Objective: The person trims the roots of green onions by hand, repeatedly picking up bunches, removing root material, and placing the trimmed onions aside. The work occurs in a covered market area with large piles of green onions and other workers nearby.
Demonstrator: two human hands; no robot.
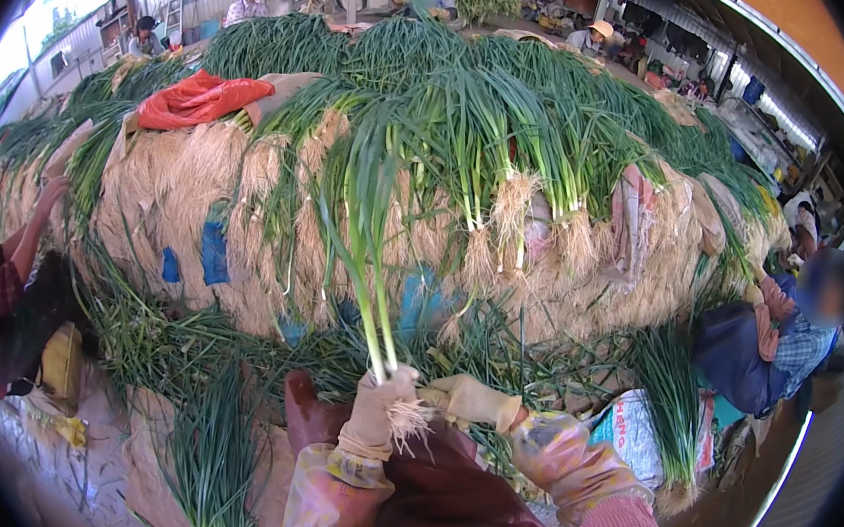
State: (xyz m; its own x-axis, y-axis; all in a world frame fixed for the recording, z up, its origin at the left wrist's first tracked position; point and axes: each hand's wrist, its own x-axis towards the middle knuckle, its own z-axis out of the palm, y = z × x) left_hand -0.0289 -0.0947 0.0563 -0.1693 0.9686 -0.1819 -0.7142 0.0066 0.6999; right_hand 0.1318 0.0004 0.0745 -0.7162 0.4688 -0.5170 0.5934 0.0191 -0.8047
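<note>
My left hand (376, 415), in a pale glove, is closed round the white lower stalks of a few green onions (368, 289). Their green leaves rise away from me, and the pale, stringy roots (408, 418) stick out beside the glove. Just to the right is my right hand (470, 400), gloved too, with its fingers bent in toward the roots. Whether anything is pinched in those fingers is too small to make out. Both forearms wear patterned sleeve covers, above my dark red apron (451, 507).
A large heap of green onions (188, 183), roots facing outward, fills the view ahead, with a red sack (200, 101) on it. Loose leaves (174, 342) litter its foot. Bundles lie at left (214, 456) and right (669, 406). Co-workers sit on both sides and behind the heap.
</note>
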